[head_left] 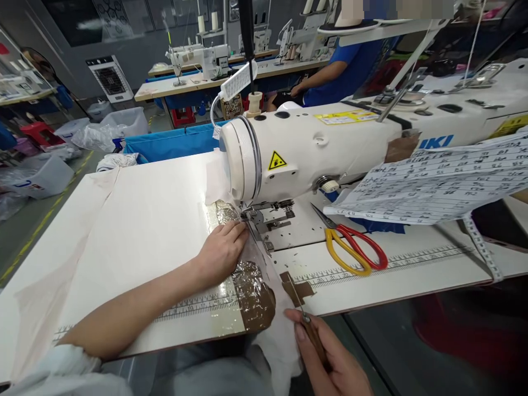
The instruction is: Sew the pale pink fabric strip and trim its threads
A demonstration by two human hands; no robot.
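Observation:
My left hand (223, 250) lies over pale sheer fabric (274, 286) beside the presser foot (249, 212) of a white sewing machine (305, 148). Its fingers are stretched forward close together, with the fingertips on the cloth; the thumb is hidden. At the table's front edge, my right hand (330, 357) is closed around the wooden handle of an awl (313, 333), its thin metal spike pointing up and away. The index fingertip and thumb are next to the fabric's edge, where the cloth hangs down over the table edge. I cannot tell whether they pinch it.
Scissors (355, 247) with yellow and red handles lie right of the needle area. A handwritten sheet (433, 181) and a measuring tape (482, 247) are farther right. Shiny tape over brown material (253, 297) covers the table's front. A person in blue (350, 66) sits behind the machine.

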